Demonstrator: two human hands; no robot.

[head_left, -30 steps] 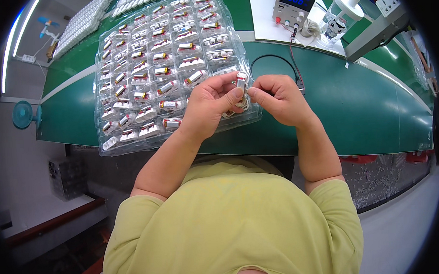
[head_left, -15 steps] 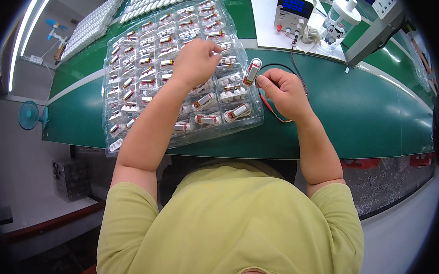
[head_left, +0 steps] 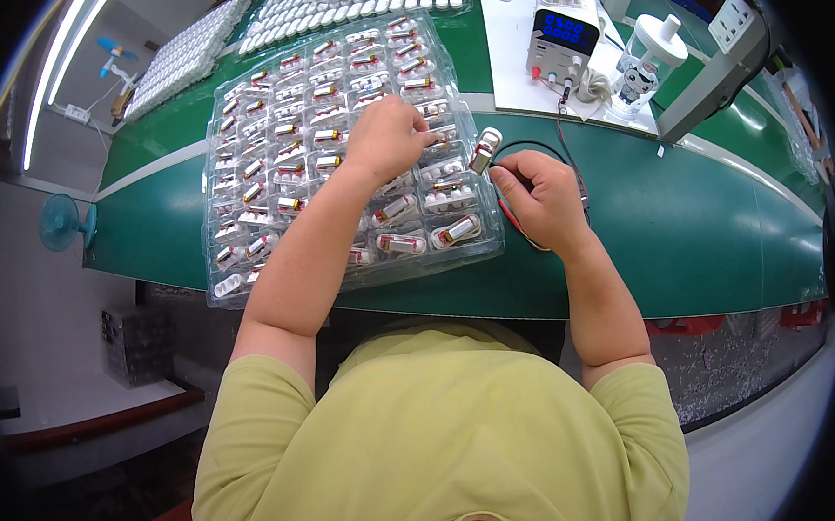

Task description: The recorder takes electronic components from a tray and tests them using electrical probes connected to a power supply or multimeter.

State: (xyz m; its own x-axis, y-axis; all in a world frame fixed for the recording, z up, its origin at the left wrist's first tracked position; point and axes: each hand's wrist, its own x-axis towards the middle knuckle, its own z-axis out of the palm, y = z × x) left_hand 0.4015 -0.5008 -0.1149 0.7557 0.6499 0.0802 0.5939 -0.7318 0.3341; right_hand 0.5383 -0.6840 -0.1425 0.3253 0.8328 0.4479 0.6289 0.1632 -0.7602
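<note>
A clear plastic tray (head_left: 367, 278) with rows of small compartments lies on the green bench. Each visible compartment carries a small white device part, many with a silver battery and red wires. My left hand (head_left: 386, 143) reaches over the right part of the tray, fingertips pinched together at a compartment; whatever they grip is too small to make out. To the right of the tray, my right hand (head_left: 543, 199) holds an elongated white device with a silver battery (head_left: 484, 151) between thumb and fingers, its rounded end tilted up and away.
A bench power supply (head_left: 561, 33) with a lit blue display stands at back right, its red and black leads (head_left: 520, 221) running behind my right hand. Beside it are a clear lidded cup (head_left: 635, 79) and a metal post (head_left: 707, 71). More trays of white parts (head_left: 355, 7) lie at the back.
My left hand has come nearer across the tray, to a closer compartment. My right hand still holds the device in much the same place. The whole view has shifted slightly.
</note>
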